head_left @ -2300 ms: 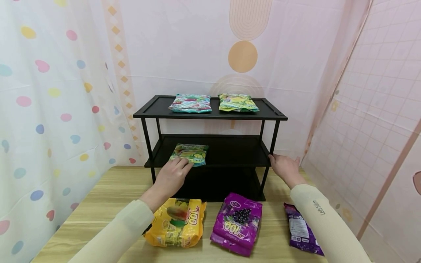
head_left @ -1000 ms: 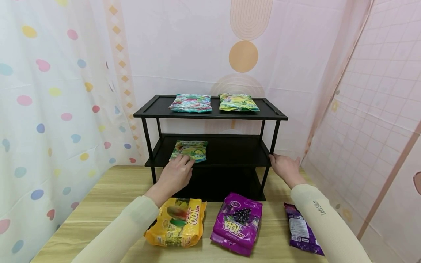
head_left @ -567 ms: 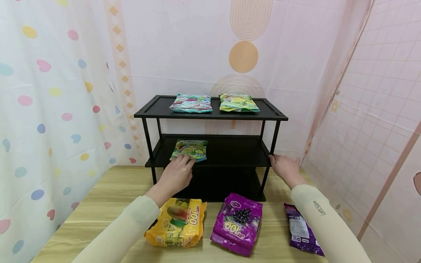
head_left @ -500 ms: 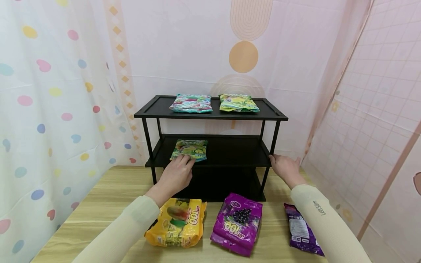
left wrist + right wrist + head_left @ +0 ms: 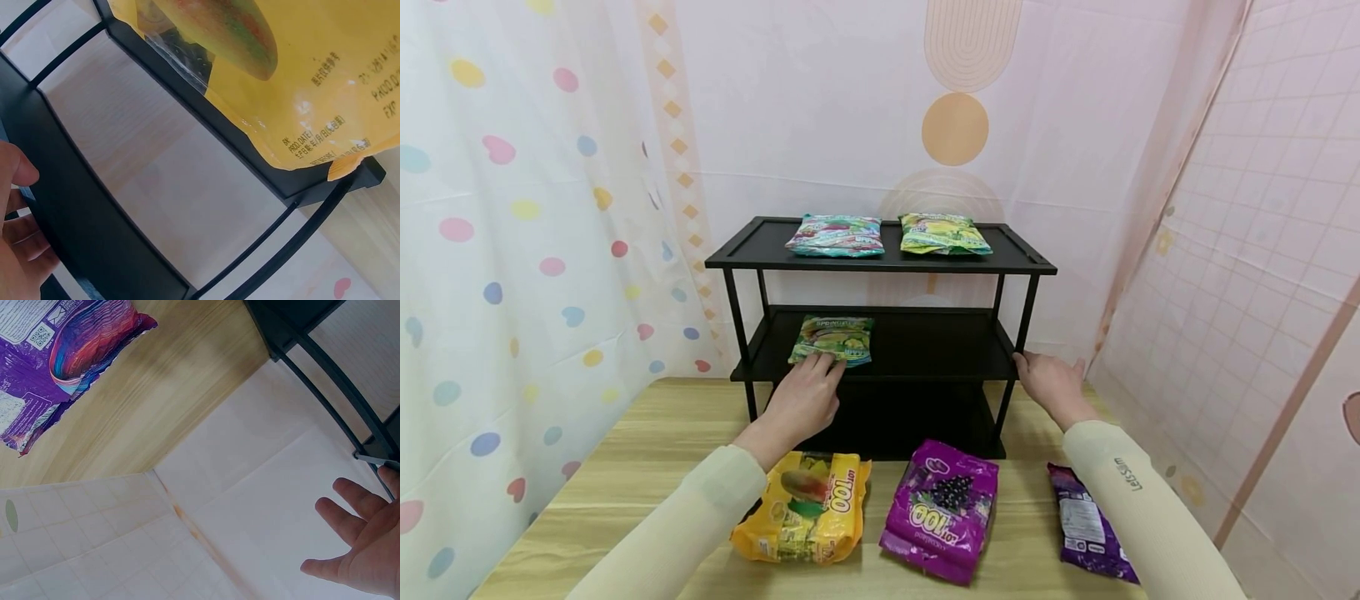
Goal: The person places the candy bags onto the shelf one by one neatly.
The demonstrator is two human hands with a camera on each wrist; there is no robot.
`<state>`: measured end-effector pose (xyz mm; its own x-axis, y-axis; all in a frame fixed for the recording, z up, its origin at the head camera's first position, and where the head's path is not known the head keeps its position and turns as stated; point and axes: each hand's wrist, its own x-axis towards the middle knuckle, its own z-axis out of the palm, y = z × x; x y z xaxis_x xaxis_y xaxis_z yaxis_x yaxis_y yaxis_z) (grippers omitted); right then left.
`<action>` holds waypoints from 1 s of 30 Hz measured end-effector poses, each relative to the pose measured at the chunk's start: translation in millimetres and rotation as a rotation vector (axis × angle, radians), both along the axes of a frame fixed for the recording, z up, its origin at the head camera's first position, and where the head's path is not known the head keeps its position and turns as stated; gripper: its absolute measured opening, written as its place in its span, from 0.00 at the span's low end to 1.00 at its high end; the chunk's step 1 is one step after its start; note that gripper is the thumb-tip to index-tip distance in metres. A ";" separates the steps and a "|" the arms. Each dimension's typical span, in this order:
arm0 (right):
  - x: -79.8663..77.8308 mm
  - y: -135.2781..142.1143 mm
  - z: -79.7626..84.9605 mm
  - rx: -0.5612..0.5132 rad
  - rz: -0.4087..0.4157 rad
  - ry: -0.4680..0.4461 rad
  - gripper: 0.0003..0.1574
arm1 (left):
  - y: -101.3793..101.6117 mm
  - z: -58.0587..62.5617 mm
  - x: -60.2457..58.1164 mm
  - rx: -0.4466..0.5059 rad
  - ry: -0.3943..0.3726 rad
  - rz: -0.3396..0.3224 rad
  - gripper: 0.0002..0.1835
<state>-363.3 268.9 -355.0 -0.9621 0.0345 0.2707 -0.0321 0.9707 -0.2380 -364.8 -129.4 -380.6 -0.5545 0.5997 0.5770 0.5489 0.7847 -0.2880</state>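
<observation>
Yellow bag point(image 5: 811, 508) and purple bag point(image 5: 943, 510) read "LOT 100"; left hand point(image 5: 800, 400) touches green packet point(image 5: 835, 336), grip unclear; spread-fingered right hand point(image 5: 1051, 386) touches black rack point(image 5: 932, 343).

The bare left hand point(image 5: 801, 400) bends its fingers point(image 5: 822, 364) at the black three-tier shelf point(image 5: 943, 337); the bare right hand point(image 5: 1051, 386) splays against its side.

From here, the left sleeve point(image 5: 681, 521) is long, cream and plain, with a wide cuff point(image 5: 730, 481). The right sleeve point(image 5: 1157, 525) is cream too, with small dark letters point(image 5: 1127, 473) saying "Let'sSlim". Both hands point(image 5: 801, 397) are bare.
</observation>
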 end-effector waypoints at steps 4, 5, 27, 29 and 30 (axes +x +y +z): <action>0.0 0.1 -0.7 0.012 -0.003 0.001 0.34 | 0.6 -0.3 -0.7 -0.010 -0.026 0.008 0.27; 0.1 0.2 -0.8 0.014 -0.004 0.000 0.34 | 0.7 -0.4 -0.9 -0.015 -0.032 0.011 0.27; 0.1 0.2 -0.3 0.015 -0.003 -0.001 0.33 | 3.2 1.2 -0.9 -0.059 -0.062 0.053 0.32; 0.0 0.2 -0.2 0.014 -0.004 -0.004 0.34 | 3.2 1.2 -0.6 -0.060 -0.061 0.054 0.33; 0.1 0.2 0.0 0.014 -0.004 -0.005 0.34 | 3.3 1.4 -0.3 -0.062 -0.066 0.058 0.33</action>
<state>-363.3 269.1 -355.0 -0.9633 0.0351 0.2660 -0.0266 0.9740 -0.2248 -365.1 -126.1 -379.1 -0.6251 0.5988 0.5008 0.5227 0.7976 -0.3012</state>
